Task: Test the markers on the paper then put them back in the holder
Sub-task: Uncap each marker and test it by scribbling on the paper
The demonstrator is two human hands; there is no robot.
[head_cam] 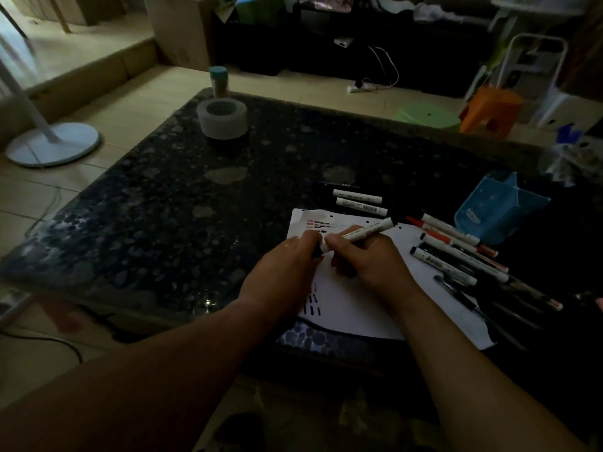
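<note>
Right hand [368, 261] grips marker [368, 230] over paper [352, 305]. Left hand [287, 265] pinches its lower end. Holder [499, 207] sits tipped at 2 o'clock, contents unclear. Loose markers [450, 230] lie at 3 o'clock.

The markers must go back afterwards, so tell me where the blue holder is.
In the head view the blue holder sits on the dark table at the right, just beyond the row of loose markers lying along the paper's right edge.

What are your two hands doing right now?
Left hand: pinching the near end of the marker.
Right hand: gripping the same marker's barrel.
</note>
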